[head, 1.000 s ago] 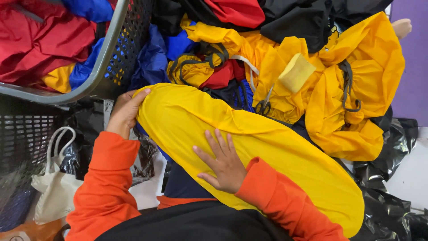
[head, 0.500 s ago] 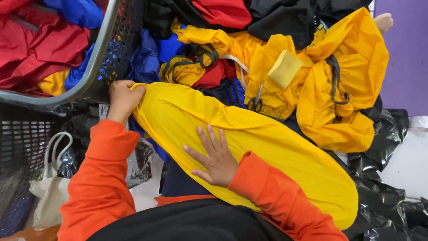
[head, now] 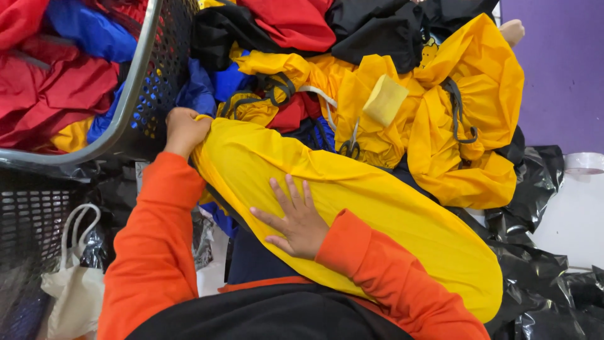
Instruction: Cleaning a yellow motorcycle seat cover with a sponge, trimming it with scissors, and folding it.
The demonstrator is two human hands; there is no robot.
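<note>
A long smooth yellow fabric piece (head: 377, 208) lies stretched across my lap, running from upper left to lower right. My left hand (head: 184, 129) is closed on its upper left end, next to the grey basket. My right hand (head: 292, 220) lies flat on the middle of the fabric with fingers spread, pressing it down. Both my sleeves are orange.
A grey perforated basket (head: 135, 82) at upper left holds red, blue and yellow cloth. Beyond lies a heap of yellow, red, black and blue garments (head: 440, 107) with scissors (head: 349, 146) and a yellow sponge (head: 385, 101) on it. Black plastic (head: 541, 189) sits right, a white tote bag (head: 72, 283) lower left.
My left hand has gone from open fingers on the fabric's end to a closed grip and pulled it slightly upward. The right hand stays flat on the fabric.
</note>
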